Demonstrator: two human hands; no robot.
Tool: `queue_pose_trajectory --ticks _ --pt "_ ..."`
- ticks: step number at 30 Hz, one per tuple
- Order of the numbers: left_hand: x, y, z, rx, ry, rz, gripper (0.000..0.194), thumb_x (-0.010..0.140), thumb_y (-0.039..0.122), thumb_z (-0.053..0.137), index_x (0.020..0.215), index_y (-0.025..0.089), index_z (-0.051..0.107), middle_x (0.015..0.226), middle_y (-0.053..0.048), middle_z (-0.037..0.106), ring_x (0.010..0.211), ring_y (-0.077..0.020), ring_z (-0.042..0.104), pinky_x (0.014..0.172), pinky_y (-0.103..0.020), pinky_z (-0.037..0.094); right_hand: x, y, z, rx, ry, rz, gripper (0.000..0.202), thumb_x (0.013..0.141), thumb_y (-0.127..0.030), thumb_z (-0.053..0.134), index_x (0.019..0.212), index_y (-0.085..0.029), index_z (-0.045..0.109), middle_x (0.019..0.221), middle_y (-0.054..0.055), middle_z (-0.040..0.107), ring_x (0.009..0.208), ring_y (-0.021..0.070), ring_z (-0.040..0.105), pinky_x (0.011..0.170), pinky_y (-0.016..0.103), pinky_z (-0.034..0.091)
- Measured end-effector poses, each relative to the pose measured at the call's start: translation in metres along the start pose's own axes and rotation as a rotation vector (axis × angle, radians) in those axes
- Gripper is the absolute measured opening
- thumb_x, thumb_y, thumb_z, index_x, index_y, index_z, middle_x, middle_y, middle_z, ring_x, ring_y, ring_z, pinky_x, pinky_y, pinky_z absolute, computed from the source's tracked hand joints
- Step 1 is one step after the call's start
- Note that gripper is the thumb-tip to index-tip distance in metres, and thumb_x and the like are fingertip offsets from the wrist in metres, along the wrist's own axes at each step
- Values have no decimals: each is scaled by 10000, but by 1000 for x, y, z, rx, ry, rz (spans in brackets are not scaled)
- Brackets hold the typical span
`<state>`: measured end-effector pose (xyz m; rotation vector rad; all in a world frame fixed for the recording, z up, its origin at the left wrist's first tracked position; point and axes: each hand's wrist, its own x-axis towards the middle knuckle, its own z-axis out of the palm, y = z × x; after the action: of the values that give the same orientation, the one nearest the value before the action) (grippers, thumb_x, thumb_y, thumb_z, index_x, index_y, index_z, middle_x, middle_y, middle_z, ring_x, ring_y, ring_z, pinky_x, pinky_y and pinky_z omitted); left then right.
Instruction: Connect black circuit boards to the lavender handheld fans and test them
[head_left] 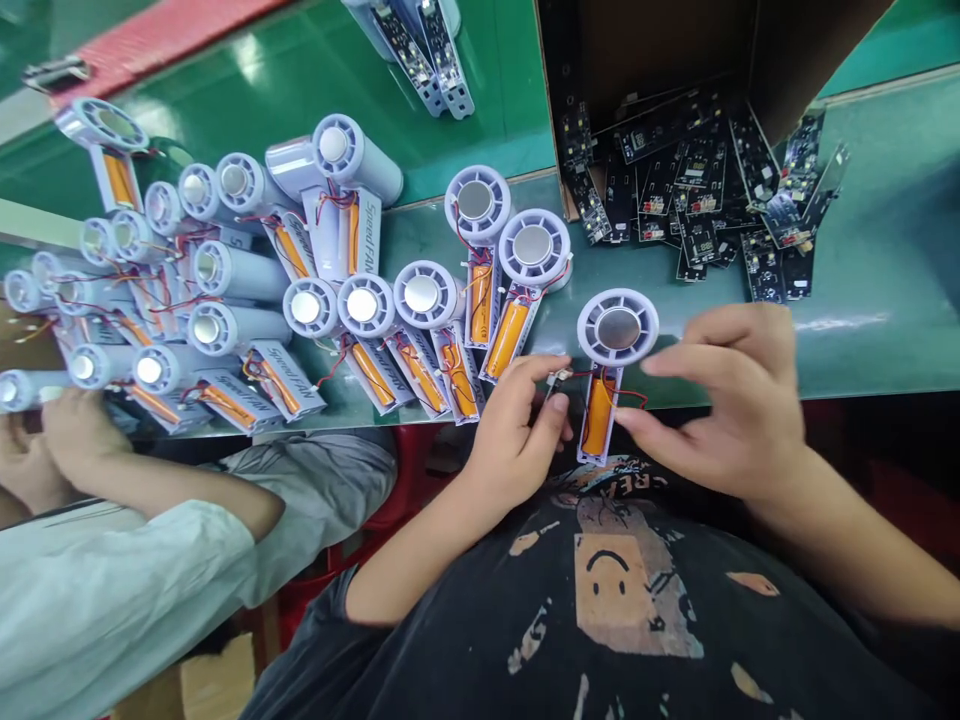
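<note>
A pale lilac handheld fan (618, 328) lies at the table's front edge, its handle open toward me. Inside that handle an orange battery cell (598, 415) shows, with thin red and dark wires around it. My left hand (517, 420) is left of the handle, pinching a small dark circuit board (556, 384) with a pale connector on its top end. Most of the board is hidden by the fingers. A red wire runs from there toward the handle. My right hand (739, 400) hovers right of the fan, thumb and fingers apart, near a red wire loop (634, 399).
Several similar fans (424, 295) with open handles crowd the table's left side. Black circuit boards (701, 190) spill from a cardboard box (660, 50) at the back right. Two boards on fan handles (427, 60) stand behind. At the left, a co-worker's hands (79, 440) are close by.
</note>
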<state>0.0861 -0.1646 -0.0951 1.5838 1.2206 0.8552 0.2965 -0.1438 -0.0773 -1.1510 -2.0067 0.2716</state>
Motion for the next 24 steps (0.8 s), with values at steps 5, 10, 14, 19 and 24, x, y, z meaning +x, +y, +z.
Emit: queue_pose_trajectory --ticks 5,10,14,19,24 --pt "-6 -7 -1 -21 -12 28 341 998 139 440 1296 292 504 1305 -73 497 571 3 574 430 -115 494 -14 13 -10 38 -302 -80 148 895 -218 623 1041 -226 602 905 36 694 782 203 618 692 368 457" --pt "-5 -3 -2 154 -23 145 337 947 14 426 1089 255 614 1355 -49 446 598 16 594 521 -154 550 -12 8 -1 221 -133 89 125 908 -132 596 986 -224 628 864 8 727 772 146 669 714 295 516" --pt "-3 -1 -6 258 -30 200 410 884 -59 418 1049 250 630 1370 -34 438 621 8 583 658 -227 610 -11 8 -1 217 -153 146 168 872 -109 601 978 -235 634 859 7 703 772 156 668 692 304 536" --pt "-5 -7 -8 306 -49 221 459 849 -85 423 1056 264 636 1402 -23 420 651 0 583 754 -263 617 -18 13 -3 -113 32 -60 248 853 -69 613 997 -269 639 972 42 688 876 203 660 735 361 539" --pt "-5 -7 -6 248 -45 209 469 891 -63 403 1140 281 603 1424 -34 402 625 13 582 728 -259 621 -9 0 -4 2 -5 -66 277 865 -57 590 1057 -257 602 988 42 703 859 184 672 730 338 553"
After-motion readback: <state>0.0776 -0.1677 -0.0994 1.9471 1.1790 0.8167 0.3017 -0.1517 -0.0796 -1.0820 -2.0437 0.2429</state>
